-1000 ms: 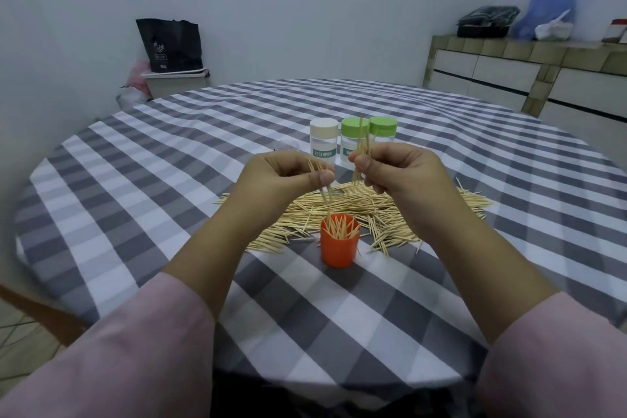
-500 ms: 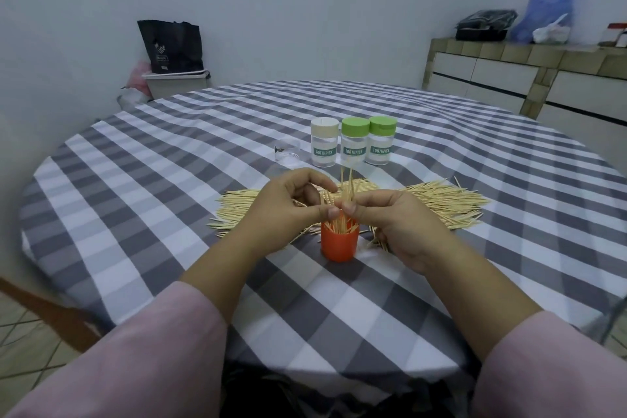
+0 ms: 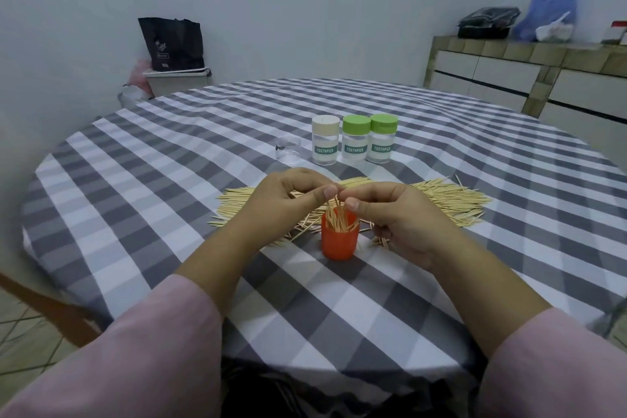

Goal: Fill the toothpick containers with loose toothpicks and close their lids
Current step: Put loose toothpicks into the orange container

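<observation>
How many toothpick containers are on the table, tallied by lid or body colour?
Green-lidded jars: 2
Beige-lidded jar: 1
Clear lidless cup: 1
Orange container, open, holding toothpicks: 1
Total: 5

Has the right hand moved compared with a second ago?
Yes. The right hand has come down toward the table: earlier it overlapped the green-lidded jars, and now it sits just above the orange cup.
</observation>
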